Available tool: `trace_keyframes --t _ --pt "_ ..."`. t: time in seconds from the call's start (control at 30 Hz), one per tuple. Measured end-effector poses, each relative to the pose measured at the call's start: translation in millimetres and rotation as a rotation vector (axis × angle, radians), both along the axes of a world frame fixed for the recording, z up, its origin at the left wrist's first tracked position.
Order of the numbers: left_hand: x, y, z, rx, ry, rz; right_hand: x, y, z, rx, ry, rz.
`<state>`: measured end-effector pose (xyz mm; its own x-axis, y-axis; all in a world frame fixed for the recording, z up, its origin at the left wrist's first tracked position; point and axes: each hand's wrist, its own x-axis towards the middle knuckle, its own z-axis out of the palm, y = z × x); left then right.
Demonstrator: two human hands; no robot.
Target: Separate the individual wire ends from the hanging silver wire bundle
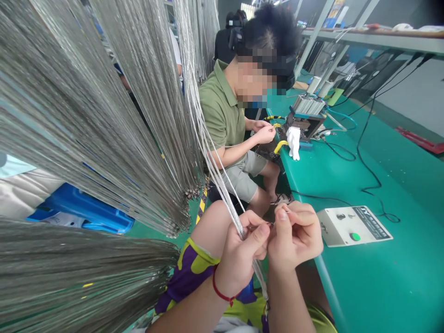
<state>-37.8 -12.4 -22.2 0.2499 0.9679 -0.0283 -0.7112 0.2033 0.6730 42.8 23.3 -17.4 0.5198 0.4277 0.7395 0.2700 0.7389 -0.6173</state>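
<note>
My left hand (244, 247), with a red string round its wrist, is closed round a thin bundle of silvery wire cables (227, 196). The bundle comes down from the upper left, passes through the fingers and hangs below the hand over my lap. Close beside it on the right, my right hand (293, 236) is closed in a pinch, thumb against fingertips. Something small and thin shows at those fingertips, too small to name. The two hands nearly touch near the left thumb tip.
Thick hanging bundles of wire cables (145, 92) fill the left side. A co-worker (225, 111) sits ahead, hands near a press machine (305, 115) on the green table (374, 268). A control box (355, 226) with a green button stands right of my hands. Black cords (367, 171) cross the table.
</note>
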Motion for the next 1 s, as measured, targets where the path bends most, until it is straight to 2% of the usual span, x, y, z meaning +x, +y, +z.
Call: trace_keyframes --t 0.17,0.3,0.4,0.47,0.53,0.63,0.7,0.8,1.0 --pt "0.1 -0.6 -1.3 0.008 -0.013 -0.004 2.1 6.0 -1.0 0.058 -0.083 -0.116" --pt "-0.9 -2.4 -5.8 0.004 0.002 -0.01 20.9 22.5 9.6 0.06 0.103 -0.131" --pt "-2.4 -2.2 -9.6 -0.005 0.052 0.041 40.2 27.9 19.5 0.038 0.196 -0.117" --pt "-2.4 0.2 -12.2 0.017 0.103 0.121 43.7 20.0 20.2 -0.048 0.134 -0.066" --pt "-0.9 3.9 -15.3 0.049 0.145 0.207 37.6 4.0 14.2 -0.201 0.085 0.021" --pt "2.8 9.3 -20.4 0.081 0.209 0.327 20.9 -22.3 -1.4 -0.481 0.146 0.175" --pt "5.3 11.8 -22.6 0.111 0.261 0.395 12.4 -33.4 -9.2 -0.611 0.196 0.225" --pt "8.0 14.1 -22.4 0.189 0.311 0.457 6.8 -38.0 -11.4 -0.657 0.196 0.204" --pt "9.3 19.7 -23.1 0.282 0.372 0.474 5.6 -38.8 -3.0 -0.676 0.085 0.143"
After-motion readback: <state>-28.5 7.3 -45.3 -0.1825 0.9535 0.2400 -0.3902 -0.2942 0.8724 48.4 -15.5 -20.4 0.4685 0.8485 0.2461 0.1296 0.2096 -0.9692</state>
